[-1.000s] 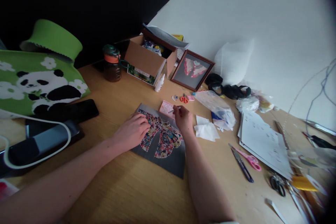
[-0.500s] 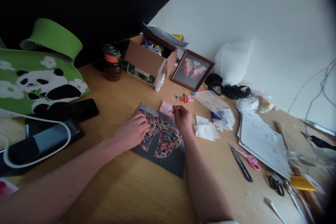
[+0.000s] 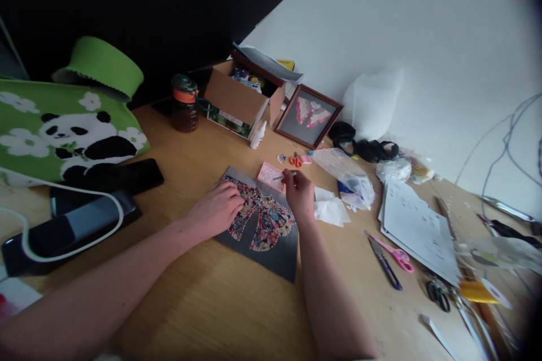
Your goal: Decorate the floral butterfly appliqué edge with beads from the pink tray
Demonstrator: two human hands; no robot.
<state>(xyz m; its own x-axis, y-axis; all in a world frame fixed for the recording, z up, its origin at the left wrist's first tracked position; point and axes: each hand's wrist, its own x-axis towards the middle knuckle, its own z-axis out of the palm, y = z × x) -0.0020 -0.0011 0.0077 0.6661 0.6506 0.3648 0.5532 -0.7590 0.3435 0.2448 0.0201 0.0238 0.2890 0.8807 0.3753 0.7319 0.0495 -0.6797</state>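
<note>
A grey sheet (image 3: 271,262) lies on the table and bears a butterfly-shaped piece of floral fabric (image 3: 271,225) edged with small pale beads. My left hand (image 3: 218,207) rests over the sheet's left side, fingers bent loosely and holding nothing, fingertips near the beaded wing. Beyond the sheet's upper edge sits a small pink tray (image 3: 263,176) of tiny pale beads. Pinched in my right hand (image 3: 300,194) is a thin pale stick-like tool (image 3: 280,177), its tip pointing left over the tray. The exact kind of tool is too small to make out.
Behind the tray are orange-handled scissors (image 3: 295,160), a white bottle (image 3: 258,134), a cardboard box (image 3: 237,98) and a framed butterfly (image 3: 311,115). White tissue (image 3: 332,211), pink scissors (image 3: 398,254), purple snips (image 3: 385,265) and papers (image 3: 419,225) lie rightward. Phones (image 3: 135,176) lie left.
The camera view has shifted slightly. My right hand has moved a little to the right relative to the tray, with the tool still over it. My left hand stays on the sheet.
</note>
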